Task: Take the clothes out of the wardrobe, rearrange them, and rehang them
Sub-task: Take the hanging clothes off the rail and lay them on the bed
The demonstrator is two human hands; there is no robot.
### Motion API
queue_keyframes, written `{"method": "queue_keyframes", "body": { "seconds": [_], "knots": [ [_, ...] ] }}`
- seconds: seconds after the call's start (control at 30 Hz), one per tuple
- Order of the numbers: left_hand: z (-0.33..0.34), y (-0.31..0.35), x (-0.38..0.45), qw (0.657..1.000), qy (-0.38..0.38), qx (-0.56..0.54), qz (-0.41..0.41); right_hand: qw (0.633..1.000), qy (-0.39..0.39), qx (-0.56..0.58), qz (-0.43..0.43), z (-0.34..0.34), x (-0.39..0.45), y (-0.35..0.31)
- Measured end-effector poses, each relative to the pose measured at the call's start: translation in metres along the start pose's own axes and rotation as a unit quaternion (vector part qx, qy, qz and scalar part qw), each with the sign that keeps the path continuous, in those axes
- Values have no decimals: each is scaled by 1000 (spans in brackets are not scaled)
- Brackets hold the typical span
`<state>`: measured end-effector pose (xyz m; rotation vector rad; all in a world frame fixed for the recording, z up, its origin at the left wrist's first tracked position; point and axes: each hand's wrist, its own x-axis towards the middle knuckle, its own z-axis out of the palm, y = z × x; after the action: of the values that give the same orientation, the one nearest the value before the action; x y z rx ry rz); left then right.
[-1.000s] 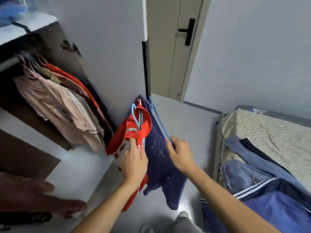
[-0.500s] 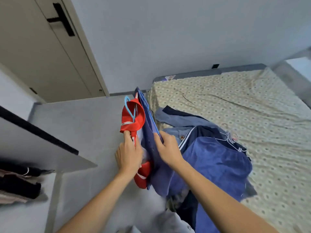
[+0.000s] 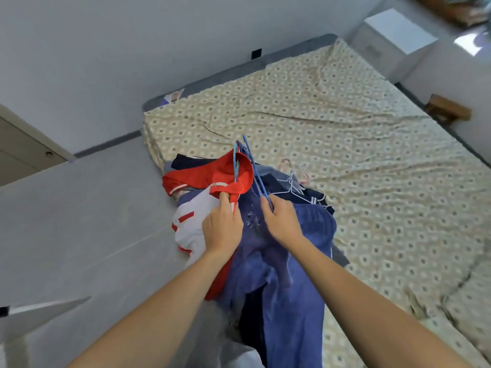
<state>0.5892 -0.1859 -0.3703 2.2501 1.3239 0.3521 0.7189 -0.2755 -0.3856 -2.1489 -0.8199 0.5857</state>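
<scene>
View swung from wardrobe to patterned-sheet bed (image 3: 332, 123). My left hand (image 3: 221, 229) grips red-and-white shirt (image 3: 212, 181) on light-blue hanger; right hand (image 3: 281, 221) pinches blue garment's (image 3: 255, 251) hanger. Both over clothes pile (image 3: 313, 229) at bed's near-left corner; drop-off next, I'd say.

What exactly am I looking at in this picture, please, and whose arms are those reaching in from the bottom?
The arms belong to a person wearing a camera on the head, so you look forward and down at their own hands. The left hand grips a red and white garment on a light blue hanger. The right hand holds a blue hanger carrying a purple-blue garment. Beneath them, on the bed with its patterned sheet, lies a pile of blue clothes with white hangers.
</scene>
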Motion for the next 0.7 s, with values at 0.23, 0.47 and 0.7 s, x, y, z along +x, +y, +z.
{"method": "queue_keyframes", "body": {
  "seconds": [0.23, 0.47, 0.7],
  "knots": [
    [100, 51, 17, 980, -176, -51, 73, 982, 17, -172, 79, -59, 38, 111],
    [87, 65, 30, 963, -183, 61, 189, 952, 26, -304, 15, -90, 33, 119],
    [6, 38, 46, 946, -104, 193, 240, 935, 44, -341, -90, -69, 27, 40]
  ]
}}
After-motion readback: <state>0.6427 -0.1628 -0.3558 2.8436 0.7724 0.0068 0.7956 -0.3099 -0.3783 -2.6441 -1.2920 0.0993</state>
